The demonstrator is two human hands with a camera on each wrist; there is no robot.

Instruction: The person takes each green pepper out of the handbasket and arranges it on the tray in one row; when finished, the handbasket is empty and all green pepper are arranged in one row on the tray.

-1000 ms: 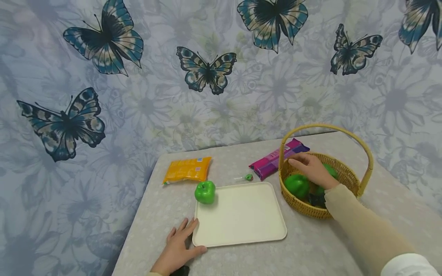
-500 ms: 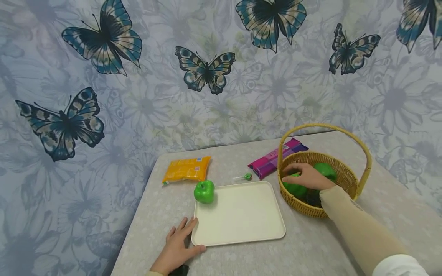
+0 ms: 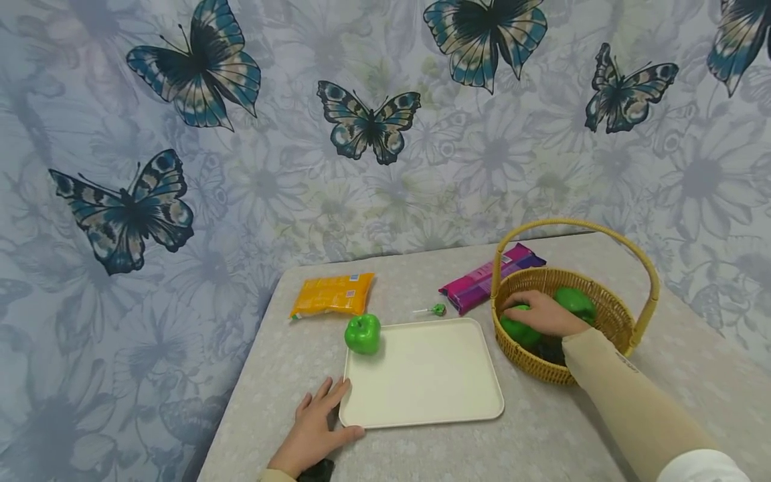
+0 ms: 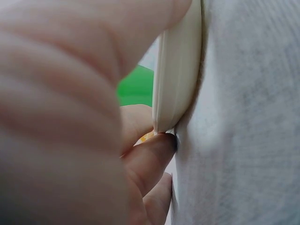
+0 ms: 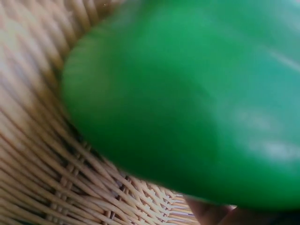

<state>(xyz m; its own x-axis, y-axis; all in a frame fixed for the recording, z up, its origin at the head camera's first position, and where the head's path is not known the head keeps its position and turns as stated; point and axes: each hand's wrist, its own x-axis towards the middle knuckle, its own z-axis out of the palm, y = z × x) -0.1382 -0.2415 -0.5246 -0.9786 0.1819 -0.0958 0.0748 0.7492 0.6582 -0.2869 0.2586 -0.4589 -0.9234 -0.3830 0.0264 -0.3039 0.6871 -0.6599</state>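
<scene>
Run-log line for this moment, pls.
left hand: touching tray, left edge | right hand: in basket, gripping green item | second green item: in basket | green pepper: on tray, far-left corner

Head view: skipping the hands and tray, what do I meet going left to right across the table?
Orange bag → lone green pepper → lollipop → purple bag → basket.

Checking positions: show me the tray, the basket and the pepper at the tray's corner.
Tray (image 3: 423, 380), head view: bare middle of its surface.
Basket (image 3: 535, 366), head view: near outer wall.
Pepper (image 3: 363, 335), head view: middle of its near side.
</scene>
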